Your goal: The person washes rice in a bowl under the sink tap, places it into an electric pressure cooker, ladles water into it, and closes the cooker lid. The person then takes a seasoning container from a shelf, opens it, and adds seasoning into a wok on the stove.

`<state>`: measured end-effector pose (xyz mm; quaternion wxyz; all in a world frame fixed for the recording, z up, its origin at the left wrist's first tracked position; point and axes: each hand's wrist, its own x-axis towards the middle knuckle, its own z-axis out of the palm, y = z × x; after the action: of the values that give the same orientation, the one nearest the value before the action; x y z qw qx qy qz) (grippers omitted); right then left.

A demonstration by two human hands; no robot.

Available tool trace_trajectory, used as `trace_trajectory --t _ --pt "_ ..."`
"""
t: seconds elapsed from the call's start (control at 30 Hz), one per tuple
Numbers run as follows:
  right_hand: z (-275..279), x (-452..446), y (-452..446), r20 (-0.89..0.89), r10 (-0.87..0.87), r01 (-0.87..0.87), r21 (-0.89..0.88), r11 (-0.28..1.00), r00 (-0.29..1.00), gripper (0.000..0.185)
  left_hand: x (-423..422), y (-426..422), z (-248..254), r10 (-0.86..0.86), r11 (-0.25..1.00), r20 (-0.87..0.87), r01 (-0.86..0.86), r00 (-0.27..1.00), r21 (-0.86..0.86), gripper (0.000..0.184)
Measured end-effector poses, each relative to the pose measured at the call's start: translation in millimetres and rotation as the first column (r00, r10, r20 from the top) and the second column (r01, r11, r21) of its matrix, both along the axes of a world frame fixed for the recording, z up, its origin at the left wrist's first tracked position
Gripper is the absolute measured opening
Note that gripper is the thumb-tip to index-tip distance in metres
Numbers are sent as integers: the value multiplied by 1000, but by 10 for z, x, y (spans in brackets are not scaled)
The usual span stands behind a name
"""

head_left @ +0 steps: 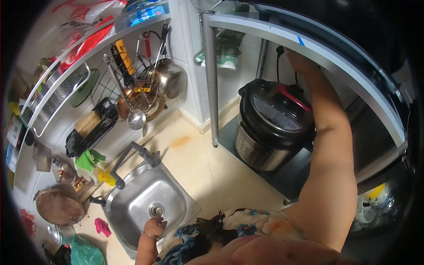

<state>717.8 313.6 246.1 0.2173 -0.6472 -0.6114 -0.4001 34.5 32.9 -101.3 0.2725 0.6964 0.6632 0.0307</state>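
My right arm stretches under a glass-topped metal shelf, behind a black and steel electric pressure cooker (274, 126) with a red-trimmed lid handle. Behind the shelf's rim, my right hand (302, 62) is near the wall, its fingertips mostly hidden. A black plug (280, 50) with a hanging cord is just left of it, and another dark cord runs down below the hand. Over the near edge of the steel sink (176, 212), my left hand (154, 226) hangs low with fingers loosely bent and apart. I see nothing in it.
A black faucet (134, 154) stands at the sink's back. A wire rack (99, 73) with utensils, a ladle (136, 118) and a steel pot (171, 79) hang on the left wall. The shelf's metal leg (213, 88) and curved rim (282, 33) border my right arm. A green bag (86, 250) lies lower left.
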Motion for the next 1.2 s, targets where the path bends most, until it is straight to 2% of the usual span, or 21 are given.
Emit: trace_trajectory --t 0.03,0.1,0.2,0.3,0.37,0.43,0.5,0.57,0.6,0.63,0.7,0.73,0.77,0.8,0.87,0.93,1.0,1.1,1.13,1.17,1.2 --pt "1 42 -25 -10 3 -3 4 1000 1000 39 -53 -48 60 22 1000 -31 -22 999 6 31" --pt "56 195 -82 140 33 -73 290 954 990 36 -112 -183 145 74 997 -33 -73 997 32 31" --pt "123 -151 -638 -11 -77 76 358 931 997 37 -301 -385 52 206 964 47 -211 977 160 28" --pt "69 -185 -902 106 -198 138 412 901 975 37 -508 -654 35 246 943 70 -256 967 213 28" --pt "101 -431 -1170 -188 -380 379 -43 924 906 37 -670 -873 6 299 935 32 -300 954 191 28" --pt "30 -665 -1344 -234 -440 450 -13 893 867 36 -856 -1112 -76 349 906 32 -346 937 244 28" --pt "-179 -417 -1489 245 -212 150 251 956 946 29 -1030 -1340 -150 418 848 167 -450 893 280 27" --pt "-297 -1576 -2208 -43 46 -25 403 915 998 25 -1187 -1547 -237 374 807 125 -388 919 446 28" --pt "-437 -1855 -2472 -18 212 -184 427 885 977 21 -1204 -1664 -235 377 809 128 -394 917 437 28" --pt "-617 -2084 -2699 10 365 -331 447 831 931 18 -1192 -1778 -193 372 762 105 -368 922 533 29" --pt "-1263 -2550 -3006 -249 619 -416 552 723 745 7 -1216 -1954 -169 344 716 87 -321 935 619 30" --pt "-1666 -2632 -3108 -411 607 -371 520 769 681 6 -1261 -2039 -195 304 753 143 -330 942 569 31" --pt "-1911 -2893 -3190 -672 610 -314 523 792 420 8 -1313 -2110 -201 264 789 197 -328 944 519 32" --pt "-1924 -3176 -3296 -823 568 -315 535 784 16 9 -1360 -2164 -151 226 810 199 -298 953 505 33" --pt "-1584 -3612 -3483 -759 578 -524 637 566 -299 14 -1529 -2281 -174 219 788 167 -275 961 551 33" --pt "-1019 -4120 -3720 -582 626 -722 691 43 -519 18 -1647 -2318 -125 218 764 139 -258 966 591 33" --pt "-475 -4562 -4107 -579 533 -762 609 -219 -617 20 -1721 -2349 -35 295 719 153 -324 943 614 32" --pt "-47 -5282 -4461 -303 75 -285 743 -605 -950 17 -2010 -2358 -361 322 754 266 -416 909 509 33" --pt "20 -5520 -4504 -176 -125 -47 741 -670 -976 25 -2091 -2328 -493 193 692 160 -250 968 677 31" --pt "124 -5744 -4351 -101 105 -142 529 -837 -989 20 -2197 -2370 -609 231 696 213 -314 950 646 31" --pt "158 -5869 -4466 -90 79 -117 586 -802 -993 17 -2145 -2392 -524 222 696 221 -314 950 646 31"
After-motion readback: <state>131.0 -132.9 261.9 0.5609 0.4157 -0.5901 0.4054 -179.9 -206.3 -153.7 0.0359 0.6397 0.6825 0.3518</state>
